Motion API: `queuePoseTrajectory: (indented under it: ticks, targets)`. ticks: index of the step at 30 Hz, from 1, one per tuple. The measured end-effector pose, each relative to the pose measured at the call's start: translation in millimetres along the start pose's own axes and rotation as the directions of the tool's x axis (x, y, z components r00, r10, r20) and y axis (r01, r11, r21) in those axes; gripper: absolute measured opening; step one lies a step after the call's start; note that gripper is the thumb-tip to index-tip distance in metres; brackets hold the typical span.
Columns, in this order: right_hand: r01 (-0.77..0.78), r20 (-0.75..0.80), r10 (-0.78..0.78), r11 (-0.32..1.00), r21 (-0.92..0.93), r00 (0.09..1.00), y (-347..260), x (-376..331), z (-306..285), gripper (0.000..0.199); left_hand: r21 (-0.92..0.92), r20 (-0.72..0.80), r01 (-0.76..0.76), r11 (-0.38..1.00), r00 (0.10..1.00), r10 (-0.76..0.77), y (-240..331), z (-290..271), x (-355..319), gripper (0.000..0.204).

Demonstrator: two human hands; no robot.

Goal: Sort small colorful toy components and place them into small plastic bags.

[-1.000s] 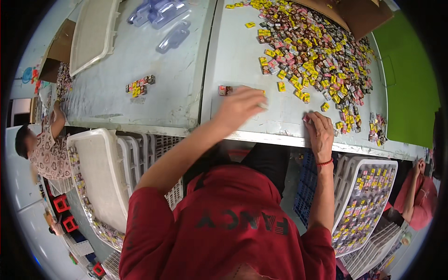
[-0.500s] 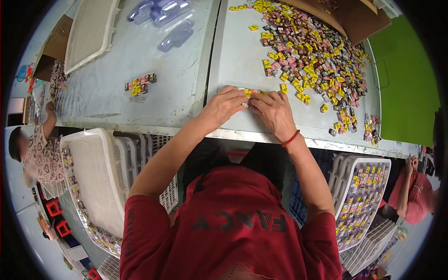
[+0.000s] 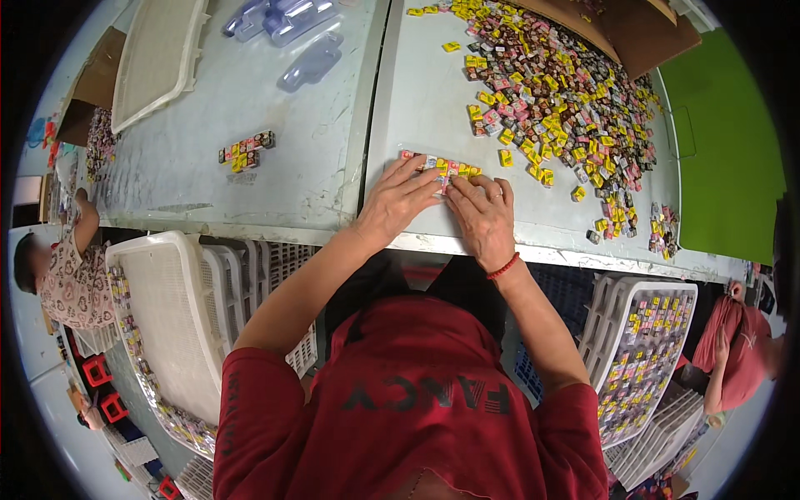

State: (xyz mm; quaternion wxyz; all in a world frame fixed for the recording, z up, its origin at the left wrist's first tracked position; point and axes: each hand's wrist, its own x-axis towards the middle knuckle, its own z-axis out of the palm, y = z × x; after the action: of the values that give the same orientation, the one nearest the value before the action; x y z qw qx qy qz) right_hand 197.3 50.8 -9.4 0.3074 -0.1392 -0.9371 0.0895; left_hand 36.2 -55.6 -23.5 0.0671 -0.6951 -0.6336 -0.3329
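Note:
My left hand (image 3: 402, 202) lies across the left part of a group of small printed blocks (image 3: 454, 169), pink, yellow and dark, close to the table's front edge. Its fingers are stretched out and rest on the blocks. From the right, my right hand (image 3: 483, 212) touches the same group with extended fingertips; a red bead bracelet circles that wrist. The blocks sit side by side in a compact cluster, partly covered by my fingers. A clear plastic edge seems to show around them, but I cannot tell its shape.
A large heap of similar blocks (image 3: 550, 92) spreads over the right table. On the left table are a small block cluster (image 3: 246, 152), clear plastic shells (image 3: 310, 62) and a white tray (image 3: 158, 67). Stacked crates (image 3: 167, 325) stand below; people work at both sides.
Both hands have loosened from a close pinch and flattened over the blocks, so more of the cluster shows. My right hand has shifted slightly toward me and left.

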Motion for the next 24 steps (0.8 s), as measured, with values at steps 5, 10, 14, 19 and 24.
queuePoseTrajectory:
  ticks: [5,10,14,19,24]
  targets:
    - [-0.004,0.02,0.003,1.0,0.022,1.0,-2,-2,-3,0.029,0.06,0.265,0.043,0.997,0.962,-0.058,19,-25,-3,0.064]
    - [-0.004,0.061,0.002,1.0,0.031,0.998,1,-4,-4,0.039,0.097,0.383,0.099,0.99,0.915,-0.129,20,-25,-3,0.075]
    - [-0.065,-0.024,0.068,0.992,0.106,0.997,1,-2,-17,0.042,0.01,0.142,0.185,0.983,0.972,-0.185,11,-29,-11,0.069]
    - [-0.437,0.069,0.432,0.893,0.106,0.899,24,-9,-19,0.034,-0.393,0.044,0.628,0.672,0.743,-0.668,-14,-37,14,0.035]
    - [-0.643,0.281,0.581,0.728,0.239,0.763,36,1,-3,0.036,-0.549,0.22,0.736,0.396,0.584,-0.781,-25,-23,30,0.034]
